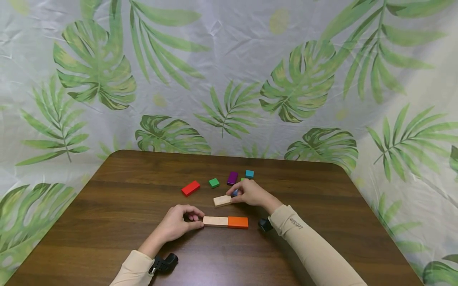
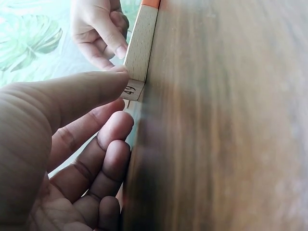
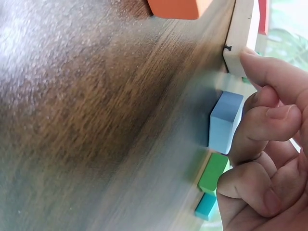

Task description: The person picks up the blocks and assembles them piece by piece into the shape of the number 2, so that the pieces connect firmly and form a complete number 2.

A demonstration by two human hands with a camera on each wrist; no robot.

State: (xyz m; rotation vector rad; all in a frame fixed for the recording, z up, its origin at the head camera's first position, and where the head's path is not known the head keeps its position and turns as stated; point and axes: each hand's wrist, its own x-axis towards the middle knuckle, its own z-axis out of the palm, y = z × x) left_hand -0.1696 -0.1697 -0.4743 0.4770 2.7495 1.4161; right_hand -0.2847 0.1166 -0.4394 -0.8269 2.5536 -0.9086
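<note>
One wooden block [image 1: 216,221] is pinched by the left hand [image 1: 177,222], a farther block [image 1: 222,201] by the right hand [image 1: 252,193]. A blue block [image 3: 224,118] is half-hidden.

backdrop [image 1: 239,51]: creased pale sheet, green leaf print | bench [image 1: 318,198]: dark brown woodgrain, rounded far corners | light: pale sheen, bench front

The right grip [image 3: 269,139] holds a pale block [image 3: 240,36] — nearby, a blue block [image 3: 224,122], green block [image 3: 213,173], teal block [image 3: 205,206].
</note>
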